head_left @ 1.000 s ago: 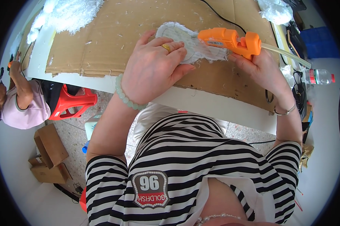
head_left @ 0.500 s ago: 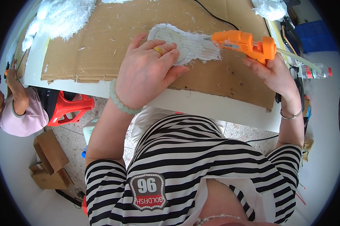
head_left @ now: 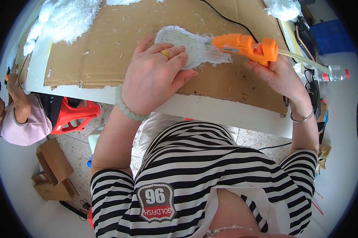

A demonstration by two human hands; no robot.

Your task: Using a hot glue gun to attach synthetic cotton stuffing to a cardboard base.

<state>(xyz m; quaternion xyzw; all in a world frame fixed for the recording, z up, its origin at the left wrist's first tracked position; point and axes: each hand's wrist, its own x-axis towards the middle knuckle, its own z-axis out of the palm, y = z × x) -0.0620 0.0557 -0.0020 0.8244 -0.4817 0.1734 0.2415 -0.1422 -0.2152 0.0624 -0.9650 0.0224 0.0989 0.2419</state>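
Note:
A pale, insole-shaped piece of fabric (head_left: pixel 194 47) with frayed, fuzzy white edges lies on a sheet of brown cardboard (head_left: pixel 234 83). My left hand (head_left: pixel 155 71) rests palm down on its left part, fingers spread and hiding some of it. In my right hand (head_left: pixel 280 73) is an orange hot glue gun (head_left: pixel 242 43), gripped by its handle. The gun's nozzle points left and sits over the narrow right part of the fabric; whether the tip touches it I cannot tell. A long translucent glue stick (head_left: pixel 301 58) sticks out of the gun's back.
Fluffy white fibre (head_left: pixel 70 20) is heaped at the far left, with another tuft (head_left: pixel 282 9) at the far right. A black cord (head_left: pixel 230 19) crosses the cardboard. Right of the table lies a plastic bottle (head_left: pixel 337 73). Another person (head_left: pixel 26 115) sits left by a red stool (head_left: pixel 74 115).
My right hand has moved the glue gun left, bringing its nozzle further over the fabric. My left hand has stayed nearly still on the piece.

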